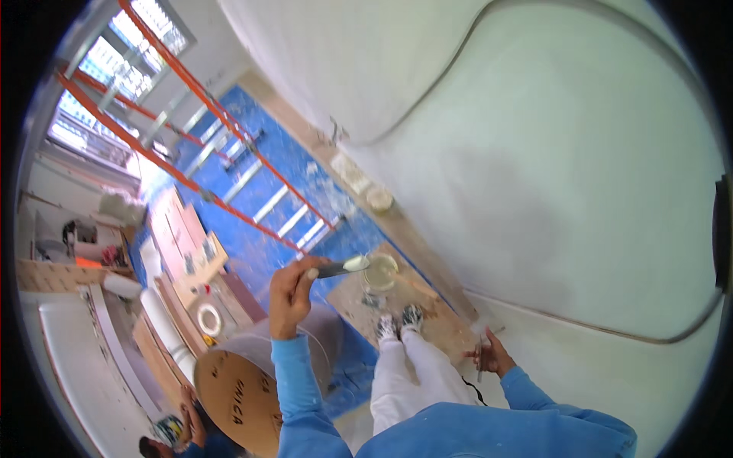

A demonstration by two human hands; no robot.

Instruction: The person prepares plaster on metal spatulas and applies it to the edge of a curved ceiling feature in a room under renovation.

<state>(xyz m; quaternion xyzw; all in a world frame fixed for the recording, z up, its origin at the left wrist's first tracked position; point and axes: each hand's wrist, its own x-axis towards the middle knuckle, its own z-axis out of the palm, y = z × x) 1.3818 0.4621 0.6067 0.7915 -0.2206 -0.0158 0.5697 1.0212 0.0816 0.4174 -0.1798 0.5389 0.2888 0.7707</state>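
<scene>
My left hand [292, 298] is raised at centre, closed on a putty knife [330, 270] with pale paste on its tip. Just beyond the blade, lower down, a tub of pale material [380, 278] stands on a stained board [353, 299] by my shoes. At the lower right, beside the white wall [550, 229], my right hand [492, 353] is closed on a thin flat metal tool [479, 359], partly hidden by the fingers.
An orange-railed ladder [210, 197] slants over blue floor covering [282, 160]. Left lie a large cylindrical drum [221, 397], boards [172, 229] and white rolls [172, 336]. A co-worker [195, 427] is at lower left. Small containers [379, 198] line the wall's foot. A grey cable [580, 328] edges the wall.
</scene>
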